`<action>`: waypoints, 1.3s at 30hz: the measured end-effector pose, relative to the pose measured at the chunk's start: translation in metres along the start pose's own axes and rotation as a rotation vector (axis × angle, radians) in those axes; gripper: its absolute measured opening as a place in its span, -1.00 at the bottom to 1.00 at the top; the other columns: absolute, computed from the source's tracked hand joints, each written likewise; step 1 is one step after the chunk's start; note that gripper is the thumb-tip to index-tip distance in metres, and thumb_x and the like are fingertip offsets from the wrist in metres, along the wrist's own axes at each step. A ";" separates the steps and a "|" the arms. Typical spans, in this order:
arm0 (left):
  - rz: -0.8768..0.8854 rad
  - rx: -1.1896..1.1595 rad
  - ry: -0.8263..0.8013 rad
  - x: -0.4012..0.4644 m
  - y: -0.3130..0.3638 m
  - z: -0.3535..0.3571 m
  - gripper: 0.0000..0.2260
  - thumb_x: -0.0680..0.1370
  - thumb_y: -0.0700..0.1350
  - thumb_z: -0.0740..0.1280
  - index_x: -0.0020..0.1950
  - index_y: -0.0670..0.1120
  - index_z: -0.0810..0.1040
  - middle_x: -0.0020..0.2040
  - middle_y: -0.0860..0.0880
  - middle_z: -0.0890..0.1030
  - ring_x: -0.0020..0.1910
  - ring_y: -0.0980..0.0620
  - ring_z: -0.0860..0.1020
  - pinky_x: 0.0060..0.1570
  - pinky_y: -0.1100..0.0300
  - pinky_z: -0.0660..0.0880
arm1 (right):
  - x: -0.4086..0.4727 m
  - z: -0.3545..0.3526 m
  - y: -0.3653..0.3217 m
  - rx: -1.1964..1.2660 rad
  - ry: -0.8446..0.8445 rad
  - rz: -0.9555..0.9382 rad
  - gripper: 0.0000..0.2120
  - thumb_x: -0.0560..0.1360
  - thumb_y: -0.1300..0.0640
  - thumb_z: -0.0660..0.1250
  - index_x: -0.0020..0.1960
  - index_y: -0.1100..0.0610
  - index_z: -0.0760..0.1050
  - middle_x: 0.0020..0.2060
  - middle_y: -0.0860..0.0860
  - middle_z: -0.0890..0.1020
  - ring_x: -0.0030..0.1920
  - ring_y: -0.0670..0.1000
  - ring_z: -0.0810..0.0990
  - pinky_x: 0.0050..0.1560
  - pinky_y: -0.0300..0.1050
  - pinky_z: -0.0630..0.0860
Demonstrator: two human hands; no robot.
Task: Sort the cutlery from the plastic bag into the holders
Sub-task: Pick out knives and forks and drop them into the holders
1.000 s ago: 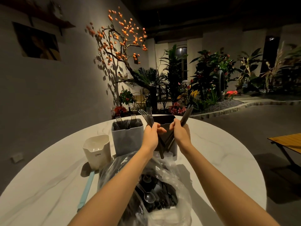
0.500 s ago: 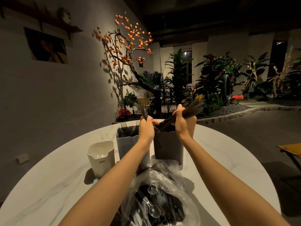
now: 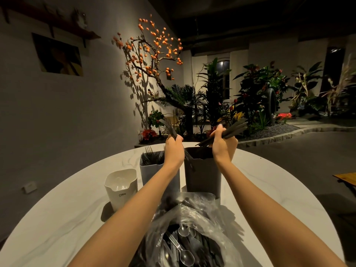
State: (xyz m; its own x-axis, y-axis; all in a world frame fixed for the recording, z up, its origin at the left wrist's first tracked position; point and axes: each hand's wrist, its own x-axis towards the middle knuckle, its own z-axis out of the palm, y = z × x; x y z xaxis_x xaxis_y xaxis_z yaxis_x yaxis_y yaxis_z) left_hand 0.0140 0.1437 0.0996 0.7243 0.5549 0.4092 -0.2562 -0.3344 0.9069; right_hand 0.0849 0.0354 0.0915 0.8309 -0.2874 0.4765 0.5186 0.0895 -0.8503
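My left hand [image 3: 174,149] grips a few black forks [image 3: 170,127], tines up, between the grey holder [image 3: 154,175] and the dark holder [image 3: 203,176]. My right hand [image 3: 223,144] grips a bundle of black knives [image 3: 234,128], laid almost level above the dark holder's mouth. Black forks stand in the grey holder. A white holder [image 3: 121,188] stands to the left. The clear plastic bag [image 3: 194,216] lies open at the near edge, with clear spoons [image 3: 185,256] and dark cutlery inside.
All stand on a round white marble table [image 3: 63,218]. Beyond it are an orange-berried tree [image 3: 152,54] and plants by the wall. A wooden table edge [image 3: 346,178] shows at far right across the dark floor.
Both hands have risen from in front of the dark holder to above its rim. The knives in my right hand tipped from upright to nearly level. The camera tilted up.
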 end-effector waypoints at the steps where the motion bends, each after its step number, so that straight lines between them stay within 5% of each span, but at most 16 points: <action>1: 0.007 0.005 -0.001 0.001 0.000 0.001 -0.75 0.67 -0.10 0.08 -0.20 -0.04 0.34 -0.24 -0.02 0.37 -0.25 0.07 0.35 -0.08 0.06 0.35 | 0.002 0.001 0.006 -0.072 -0.054 0.008 -0.62 0.60 -0.02 0.21 -0.32 0.11 0.54 -0.35 -0.03 0.60 -0.26 -0.09 0.60 -0.16 -0.14 0.56; 3: 0.027 0.012 -0.009 0.001 -0.002 0.002 -0.76 0.67 -0.09 0.08 -0.19 -0.04 0.35 -0.27 0.00 0.36 -0.26 0.06 0.35 -0.12 0.05 0.36 | 0.004 0.001 0.016 -0.264 -0.195 0.006 -0.64 0.55 -0.03 0.23 -0.36 0.08 0.49 -0.34 0.03 0.60 -0.24 0.05 0.61 -0.15 -0.01 0.59; 6: 0.059 0.050 -0.021 0.000 -0.002 0.003 -0.80 0.68 -0.07 0.08 -0.04 -0.11 0.42 -0.25 0.02 0.38 -0.23 0.07 0.39 -0.12 0.09 0.40 | 0.002 0.000 0.022 -0.503 -0.398 -0.085 -0.63 0.56 -0.04 0.25 -0.37 0.09 0.44 -0.35 0.05 0.55 -0.23 0.11 0.56 -0.23 -0.10 0.43; 12: 0.072 0.075 -0.036 -0.003 -0.002 -0.002 -0.81 0.69 -0.08 0.08 -0.06 -0.11 0.36 -0.28 0.01 0.37 -0.26 0.07 0.39 -0.29 0.25 0.36 | 0.003 0.007 0.015 -0.689 -0.732 -0.050 -0.73 0.52 -0.11 0.34 -0.06 0.11 0.60 -0.21 0.06 0.64 -0.15 0.07 0.61 -0.10 -0.03 0.54; 17: 0.041 0.026 -0.027 -0.004 -0.005 -0.012 -0.81 0.68 -0.06 0.11 -0.13 0.00 0.37 -0.29 -0.04 0.42 -0.22 -0.06 0.43 -0.14 0.00 0.44 | -0.009 0.009 0.010 -0.533 -0.606 -0.113 -0.57 0.42 -0.13 0.45 0.10 0.18 0.57 -0.05 0.05 0.64 -0.04 0.01 0.61 -0.02 -0.10 0.57; 20: 0.026 0.009 0.004 -0.004 -0.004 -0.018 -0.81 0.67 -0.06 0.14 -0.14 0.02 0.37 -0.28 -0.04 0.43 -0.20 -0.04 0.44 -0.13 0.07 0.43 | -0.017 0.013 0.003 -0.474 -0.569 -0.157 -0.65 0.48 -0.04 0.42 0.12 0.19 0.58 -0.09 0.07 0.65 -0.13 -0.05 0.58 -0.10 -0.21 0.49; 26: 0.039 -0.011 0.101 -0.007 0.000 -0.033 -0.86 0.66 -0.05 0.16 0.05 -0.10 0.43 -0.32 -0.03 0.48 -0.41 0.11 0.48 -0.40 0.37 0.45 | -0.027 0.020 0.002 -0.484 -0.557 -0.190 -0.77 0.58 0.07 0.30 0.09 0.19 0.62 -0.04 0.08 0.67 -0.04 -0.01 0.60 0.03 -0.11 0.53; 31: 0.063 -0.105 0.259 -0.007 0.007 -0.050 -0.87 0.67 -0.03 0.15 -0.02 -0.01 0.43 -0.33 0.00 0.51 -0.38 0.11 0.51 -0.21 0.23 0.52 | -0.035 0.031 -0.008 -0.412 -0.588 -0.205 -0.73 0.61 0.06 0.22 -0.08 0.15 0.63 -0.23 0.03 0.64 -0.14 0.03 0.62 -0.02 0.00 0.57; 36: 0.038 -0.041 0.302 -0.006 0.002 -0.065 -0.83 0.67 -0.02 0.15 0.07 -0.09 0.44 -0.25 -0.04 0.55 -0.35 0.10 0.52 -0.37 0.36 0.40 | -0.043 0.042 -0.012 -0.403 -0.604 -0.217 -0.70 0.62 0.08 0.16 -0.15 0.10 0.61 -0.27 0.01 0.62 -0.17 0.03 0.61 -0.04 0.02 0.57; 39: 0.043 0.025 0.314 -0.003 -0.006 -0.068 -0.80 0.65 -0.02 0.18 0.08 -0.13 0.49 -0.15 -0.15 0.61 -0.21 -0.01 0.57 -0.23 0.27 0.41 | -0.046 0.045 -0.011 -0.397 -0.607 -0.205 -0.70 0.63 0.07 0.15 -0.18 0.06 0.57 -0.26 0.03 0.62 -0.16 0.04 0.61 -0.03 0.01 0.55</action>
State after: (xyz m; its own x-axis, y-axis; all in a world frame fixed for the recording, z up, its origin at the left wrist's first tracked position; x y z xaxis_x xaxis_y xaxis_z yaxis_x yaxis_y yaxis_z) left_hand -0.0306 0.1960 0.1002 0.4789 0.7468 0.4615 -0.2638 -0.3790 0.8870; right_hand 0.0504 0.0910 0.0892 0.7505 0.3252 0.5754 0.6584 -0.2930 -0.6933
